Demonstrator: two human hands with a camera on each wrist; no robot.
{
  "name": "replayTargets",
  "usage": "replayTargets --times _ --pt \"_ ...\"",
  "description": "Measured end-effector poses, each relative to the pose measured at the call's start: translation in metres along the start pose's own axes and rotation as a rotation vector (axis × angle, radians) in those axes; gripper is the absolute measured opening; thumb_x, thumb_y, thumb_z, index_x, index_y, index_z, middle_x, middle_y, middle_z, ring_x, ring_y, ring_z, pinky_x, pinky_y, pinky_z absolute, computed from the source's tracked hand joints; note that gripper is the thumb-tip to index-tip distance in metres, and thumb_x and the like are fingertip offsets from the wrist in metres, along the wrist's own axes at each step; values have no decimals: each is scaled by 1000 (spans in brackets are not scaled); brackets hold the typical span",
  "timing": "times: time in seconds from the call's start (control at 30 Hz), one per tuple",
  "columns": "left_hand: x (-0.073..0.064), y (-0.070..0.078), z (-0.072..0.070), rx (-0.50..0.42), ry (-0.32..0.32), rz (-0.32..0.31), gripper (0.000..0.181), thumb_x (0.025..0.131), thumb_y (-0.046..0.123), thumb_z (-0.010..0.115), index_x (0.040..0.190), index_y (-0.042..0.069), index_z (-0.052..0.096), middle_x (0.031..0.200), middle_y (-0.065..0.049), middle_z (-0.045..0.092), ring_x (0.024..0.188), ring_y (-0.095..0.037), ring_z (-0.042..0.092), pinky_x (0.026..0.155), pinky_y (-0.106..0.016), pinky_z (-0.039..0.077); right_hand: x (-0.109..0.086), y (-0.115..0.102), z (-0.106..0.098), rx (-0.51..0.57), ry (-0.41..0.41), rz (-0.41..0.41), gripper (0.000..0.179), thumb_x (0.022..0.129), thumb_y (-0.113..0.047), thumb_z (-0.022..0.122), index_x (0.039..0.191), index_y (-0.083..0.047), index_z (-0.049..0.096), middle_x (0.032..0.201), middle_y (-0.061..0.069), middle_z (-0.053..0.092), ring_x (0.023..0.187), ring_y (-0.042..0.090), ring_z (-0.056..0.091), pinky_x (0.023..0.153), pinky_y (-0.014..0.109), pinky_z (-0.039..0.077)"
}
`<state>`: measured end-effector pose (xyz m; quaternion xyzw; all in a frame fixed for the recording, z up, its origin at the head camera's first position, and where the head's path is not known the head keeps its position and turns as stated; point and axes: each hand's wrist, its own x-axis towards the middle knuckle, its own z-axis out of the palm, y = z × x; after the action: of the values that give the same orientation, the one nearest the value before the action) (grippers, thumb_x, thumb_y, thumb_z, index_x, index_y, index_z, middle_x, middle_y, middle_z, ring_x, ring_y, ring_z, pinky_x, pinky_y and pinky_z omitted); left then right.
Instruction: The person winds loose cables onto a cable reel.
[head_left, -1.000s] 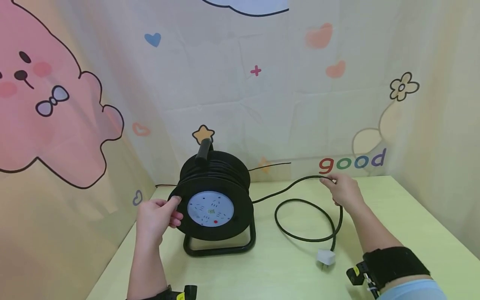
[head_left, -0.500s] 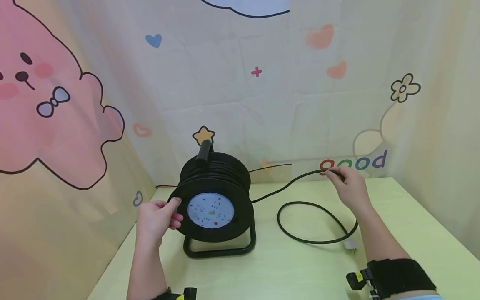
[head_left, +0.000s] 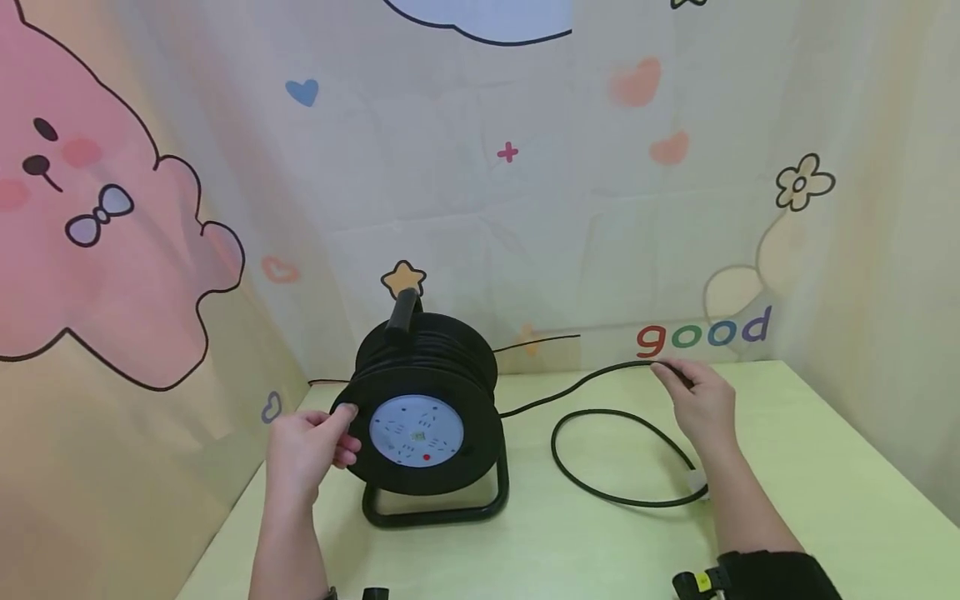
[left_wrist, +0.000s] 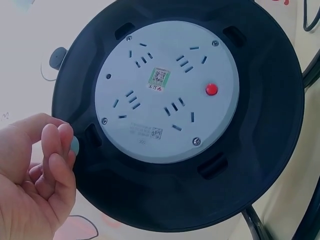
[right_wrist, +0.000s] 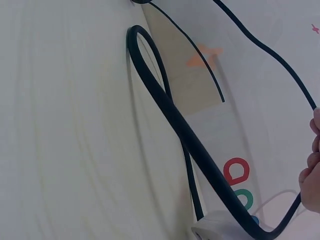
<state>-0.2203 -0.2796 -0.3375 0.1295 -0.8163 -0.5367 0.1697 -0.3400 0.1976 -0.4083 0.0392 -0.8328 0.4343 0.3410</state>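
Observation:
A black cable reel [head_left: 427,354] stands on its tubular frame at the left of centre, its pale blue socket panel [left_wrist: 167,92] with a red button facing me. My left hand [head_left: 303,454] grips the left edge of the reel's front flange, thumb on the rim and other fingers curled beside it. To the right, my right hand [head_left: 699,406] pinches the black cable [head_left: 600,372] where it runs out from the reel. Beyond that hand the cable drops into a loose loop on the table. Its white plug [head_left: 697,481] is partly hidden behind the right forearm.
The pale green table [head_left: 585,550] backs onto a printed curtain [head_left: 450,192]. A thin dark cord [head_left: 540,341] shows behind the reel. The reel's carrying handle [head_left: 403,315] rises at its top.
My right hand has shifted slightly right, drawing the cable with it; the loop and the plug have slid to the right. The left hand stays on the reel's rim.

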Motion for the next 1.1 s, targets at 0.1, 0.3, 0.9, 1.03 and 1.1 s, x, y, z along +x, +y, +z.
replayTargets --times 0.1,0.3,0.9,1.03,1.1 --pt "-2 2 0 11 15 3 50 85 49 67 80 -1 69 65 -10 67 61 -32 65 61 -26 54 -1 0 3 -6 -15 23 32 90 -39 66 104 -12 73 98 6 69 86 14 57 70 25 44" --pt "-6 10 6 -43 45 43 56 81 55 68 79 0 68 67 -11 68 61 -32 65 56 -27 54 -2 -7 6 137 -146 148 41 90 -45 64 111 -10 71 105 5 67 94 14 56 73 22 45" --pt "-20 30 45 17 90 370 49 94 52 52 85 8 70 65 2 67 53 -11 61 61 -33 53 -9 -40 22 668 -405 302 42 97 -21 58 124 12 54 87 3 55 69 10 45 63 19 46" --pt "-23 34 50 18 66 390 48 95 52 52 83 9 71 62 4 66 52 -12 60 55 -35 51 -10 -46 25 828 -464 331 39 99 -11 53 129 13 47 90 5 59 69 9 47 63 19 45" --pt "-25 36 52 19 56 400 47 95 51 53 82 9 71 61 4 65 51 -12 60 52 -34 51 -10 -48 27 876 -498 340 38 99 -8 52 131 12 46 94 7 60 70 9 47 64 19 45"
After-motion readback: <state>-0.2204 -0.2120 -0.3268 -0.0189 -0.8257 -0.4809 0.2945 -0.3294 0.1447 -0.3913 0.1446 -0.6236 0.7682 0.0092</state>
